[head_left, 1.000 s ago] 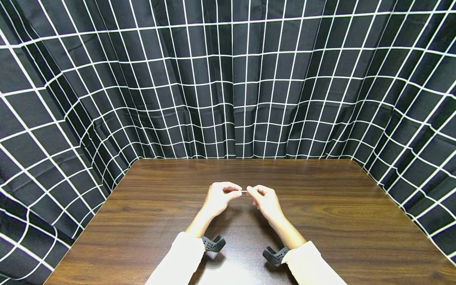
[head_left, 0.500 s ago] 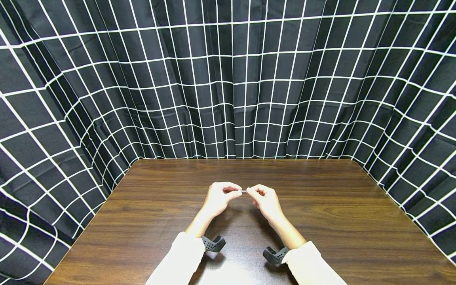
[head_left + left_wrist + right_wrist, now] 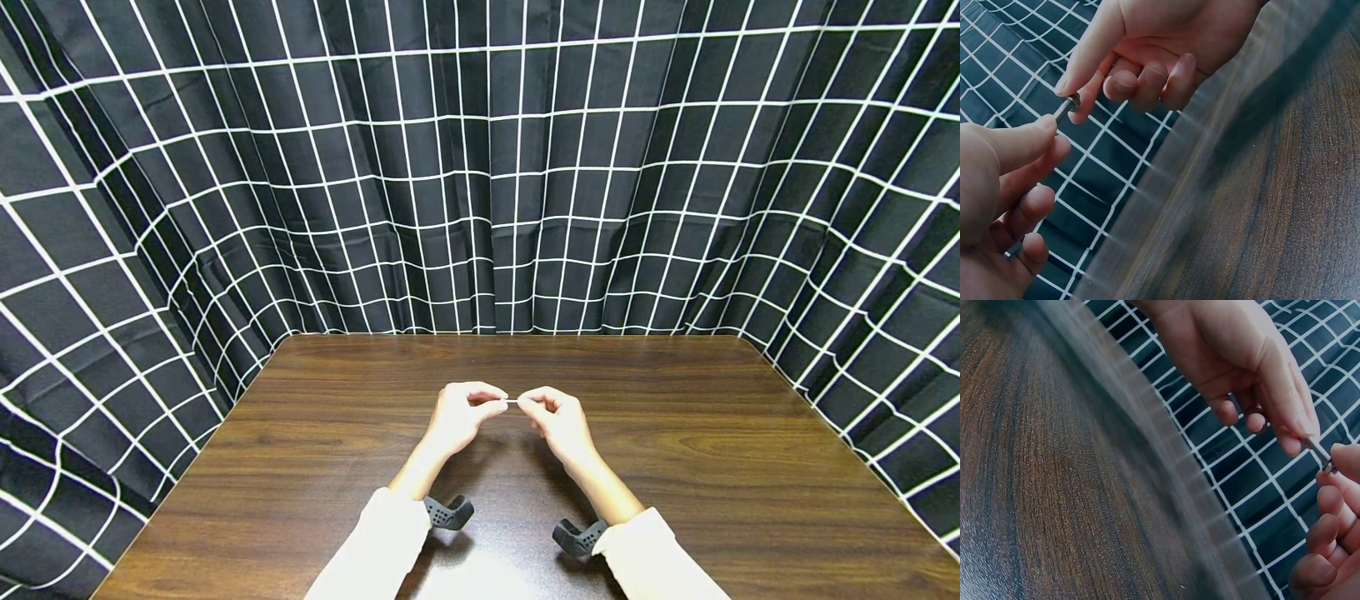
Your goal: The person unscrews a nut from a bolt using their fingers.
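Observation:
A thin metal bolt point(image 3: 512, 402) bridges the gap between the two hands over the middle of the table. My left hand point(image 3: 456, 419) pinches its shank between thumb and index finger, its other fingers loosely curled. At the opposite end my right hand point(image 3: 561, 423) has thumb and forefinger on a small wider piece point(image 3: 1074, 101), which looks like a nut or the bolt's head; the fingertips partly hide it. In the right wrist view the threaded shank point(image 3: 1316, 449) slants down from the left fingertips to the right thumb.
Both hands are above a dark wood-grain table point(image 3: 360, 375). Black curtains with a white grid point(image 3: 480, 192) surround its back and sides. Dark grey wrist mounts point(image 3: 450, 512) stick out inward from the white sleeves point(image 3: 382, 546).
The right thumb and forefinger have shifted slightly upward and left at the bolt's end, and the gap between the hands looks a little narrower. The left hand has hardly moved.

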The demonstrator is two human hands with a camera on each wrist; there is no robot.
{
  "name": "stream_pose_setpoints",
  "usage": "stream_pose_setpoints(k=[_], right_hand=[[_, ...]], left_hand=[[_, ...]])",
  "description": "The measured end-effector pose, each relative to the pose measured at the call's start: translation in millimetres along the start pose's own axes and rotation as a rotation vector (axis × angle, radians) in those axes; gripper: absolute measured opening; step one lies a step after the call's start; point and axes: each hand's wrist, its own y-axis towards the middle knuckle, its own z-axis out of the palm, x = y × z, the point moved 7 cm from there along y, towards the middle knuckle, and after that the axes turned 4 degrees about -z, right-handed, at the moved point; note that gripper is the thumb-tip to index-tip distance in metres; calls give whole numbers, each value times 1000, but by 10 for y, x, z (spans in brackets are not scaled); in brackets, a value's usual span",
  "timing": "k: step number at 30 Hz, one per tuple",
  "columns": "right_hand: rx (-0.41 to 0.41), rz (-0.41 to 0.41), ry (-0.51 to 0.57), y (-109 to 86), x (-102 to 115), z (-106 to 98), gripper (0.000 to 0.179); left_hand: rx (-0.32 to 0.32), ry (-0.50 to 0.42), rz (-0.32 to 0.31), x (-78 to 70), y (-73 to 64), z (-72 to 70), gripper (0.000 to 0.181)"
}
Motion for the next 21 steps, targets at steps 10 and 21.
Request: stream_pose_setpoints(k=[10,21], right_hand=[[1,-24,15,29,-31,-9,13],[-9,-32,4,24,-31,-6,16]], left_hand=[[-3,-5,3,16,7,-7,12],[-8,-18,-8,39,5,7,12]])
